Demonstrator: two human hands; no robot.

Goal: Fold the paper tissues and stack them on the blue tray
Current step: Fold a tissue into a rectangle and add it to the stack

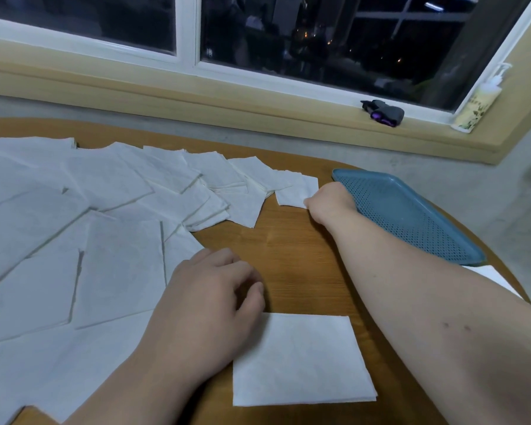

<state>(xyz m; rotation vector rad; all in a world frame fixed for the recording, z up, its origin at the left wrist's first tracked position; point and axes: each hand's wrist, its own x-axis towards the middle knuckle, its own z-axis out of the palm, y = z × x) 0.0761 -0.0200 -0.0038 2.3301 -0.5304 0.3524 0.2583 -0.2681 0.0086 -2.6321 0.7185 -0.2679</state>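
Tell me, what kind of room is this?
Probably a room at home, at night: a round wooden table stands under a window that is dark outside, with a pump bottle on the sill.

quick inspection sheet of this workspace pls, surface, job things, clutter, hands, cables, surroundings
surface: round wooden table, bare wood in the middle, its left half covered in paper.
job's things: loose paper tissues overlapping across the left; one folded tissue at the near edge; blue tray on the right, perforated, with no tissue on it.
clutter: a white sheet peeks out past the tray's near end.
hands: left hand rests curled, touching the folded tissue's corner; right hand pinches a small tissue beside the tray.
cables: nothing seen.
surroundings: dark window; on the sill a pump bottle and a small dark object.
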